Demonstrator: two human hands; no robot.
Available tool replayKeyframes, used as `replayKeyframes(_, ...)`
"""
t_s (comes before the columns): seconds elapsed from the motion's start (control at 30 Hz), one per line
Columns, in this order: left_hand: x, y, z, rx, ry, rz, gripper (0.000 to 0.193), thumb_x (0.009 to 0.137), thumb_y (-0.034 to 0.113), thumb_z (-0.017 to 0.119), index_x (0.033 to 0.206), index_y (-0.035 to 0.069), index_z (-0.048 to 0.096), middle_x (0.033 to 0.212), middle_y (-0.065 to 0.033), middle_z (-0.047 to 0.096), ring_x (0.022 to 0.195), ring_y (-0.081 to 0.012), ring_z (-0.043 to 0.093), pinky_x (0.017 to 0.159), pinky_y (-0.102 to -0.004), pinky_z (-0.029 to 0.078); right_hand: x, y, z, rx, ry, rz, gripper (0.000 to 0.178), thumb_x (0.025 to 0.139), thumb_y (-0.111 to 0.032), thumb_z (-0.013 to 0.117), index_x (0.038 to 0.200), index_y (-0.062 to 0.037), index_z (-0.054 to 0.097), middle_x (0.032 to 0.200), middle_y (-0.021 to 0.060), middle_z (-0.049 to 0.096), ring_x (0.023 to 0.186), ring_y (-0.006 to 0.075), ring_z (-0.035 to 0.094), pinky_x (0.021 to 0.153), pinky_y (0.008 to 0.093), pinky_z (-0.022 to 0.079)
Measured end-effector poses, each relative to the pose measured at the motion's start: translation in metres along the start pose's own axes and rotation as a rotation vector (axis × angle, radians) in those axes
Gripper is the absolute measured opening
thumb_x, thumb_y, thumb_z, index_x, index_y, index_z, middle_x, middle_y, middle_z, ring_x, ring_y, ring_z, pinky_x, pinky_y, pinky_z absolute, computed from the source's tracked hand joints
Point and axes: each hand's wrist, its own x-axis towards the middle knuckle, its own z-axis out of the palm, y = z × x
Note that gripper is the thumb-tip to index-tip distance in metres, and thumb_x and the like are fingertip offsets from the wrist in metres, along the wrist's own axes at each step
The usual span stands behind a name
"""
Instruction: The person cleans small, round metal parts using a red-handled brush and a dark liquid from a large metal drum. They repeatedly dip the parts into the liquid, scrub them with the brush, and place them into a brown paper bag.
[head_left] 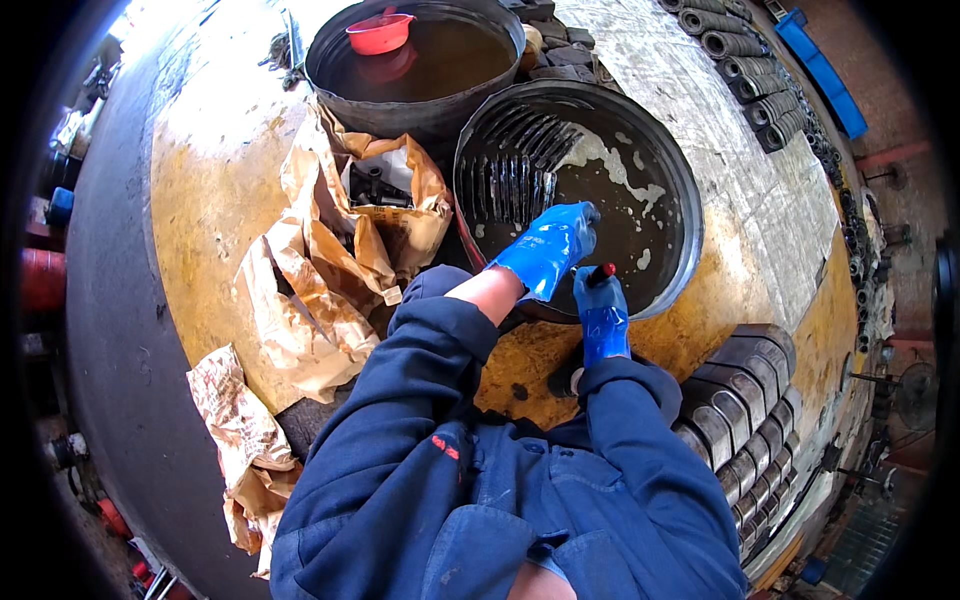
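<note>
Indust. wkshp.: round tubs (691,235) of murky liq. stand on a stained floor (215,190). Stacked metal pcs. (738,392) and rows of ribbed cyl. parts (766,108) line the rt. side.

From my remote station I have metal strips (508,190) in the left half of the front tub (688,205). Behind and left of that tub stands a second tub (400,118), a scoop (380,38) in it. Left of the front tub, a paper sack (420,235) with bolts (373,190) inside; before it, rightward, stacked blocks (735,390); behind, rightward, a row of cylinders (768,88).
</note>
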Motion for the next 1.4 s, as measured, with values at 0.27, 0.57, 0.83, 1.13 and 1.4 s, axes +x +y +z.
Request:
replayKeyframes(0.27, -0.002, 0.001, 0.001, -0.001, 0.026, 0.001, 0.033, 0.089, 0.017, 0.065, 0.121, 0.01, 0.069, 0.115, -0.0214, 0.071, 0.11, -0.0395, 0.068, 0.097, -0.0454, 0.055, -0.001, -0.002, -0.003, 0.024, -0.002, -0.005, 0.036, 0.089, -0.043, 0.072, 0.081, -0.0078, 0.074, 0.084, 0.0183, 0.073, 0.082, 0.0393, 0.072, 0.075, 0.0474, 0.057)
replayKeyframes(0.57, 0.002, 0.0, 0.003, 0.019, -0.01, -0.02, 0.034, 0.089, 0.018, 0.064, 0.122, 0.012, 0.069, 0.118, -0.0199, 0.071, 0.112, -0.0382, 0.067, 0.098, -0.0453, 0.054, -0.002, -0.001, -0.001, 0.033, 0.031, 0.0, 0.035, 0.088, -0.041, 0.075, 0.082, -0.007, 0.072, 0.083, 0.0168, 0.073, 0.08, 0.0373, 0.072, 0.074, 0.0457, 0.058)
replayKeyframes(0.83, 0.003, 0.004, 0.001, 0.036, -0.049, -0.083, 0.035, 0.091, 0.02, 0.064, 0.125, 0.015, 0.069, 0.12, -0.0185, 0.071, 0.114, -0.0379, 0.066, 0.1, -0.0454, 0.054, 0.001, 0.004, 0.0, 0.067, -0.042, 0.059, 0.035, 0.088, -0.042, 0.074, 0.083, -0.0072, 0.072, 0.083, 0.0177, 0.073, 0.082, 0.0389, 0.072, 0.074, 0.0466, 0.057)
replayKeyframes(1.13, 0.001, 0.003, 0.001, 0.025, -0.035, -0.046, 0.035, 0.09, 0.02, 0.065, 0.124, 0.014, 0.069, 0.12, -0.0179, 0.071, 0.113, -0.0376, 0.067, 0.098, -0.0453, 0.054, 0.001, 0.001, -0.003, 0.072, -0.069, 0.043, 0.036, 0.089, -0.043, 0.072, 0.085, -0.0072, 0.074, 0.087, 0.019, 0.074, 0.086, 0.0411, 0.071, 0.076, 0.0486, 0.057)
replayKeyframes(1.4, 0.008, -0.008, -0.014, -0.236, 0.266, 0.34, 0.028, 0.088, 0.01, 0.068, 0.115, 0.002, 0.069, 0.1, -0.0187, 0.075, 0.094, -0.0327, 0.072, 0.082, -0.0392, 0.057, 0.015, 0.024, 0.005, 0.075, -0.033, 0.063, 0.035, 0.091, -0.04, 0.069, 0.081, -0.0064, 0.072, 0.087, 0.0191, 0.073, 0.08, 0.038, 0.071, 0.073, 0.0465, 0.056)
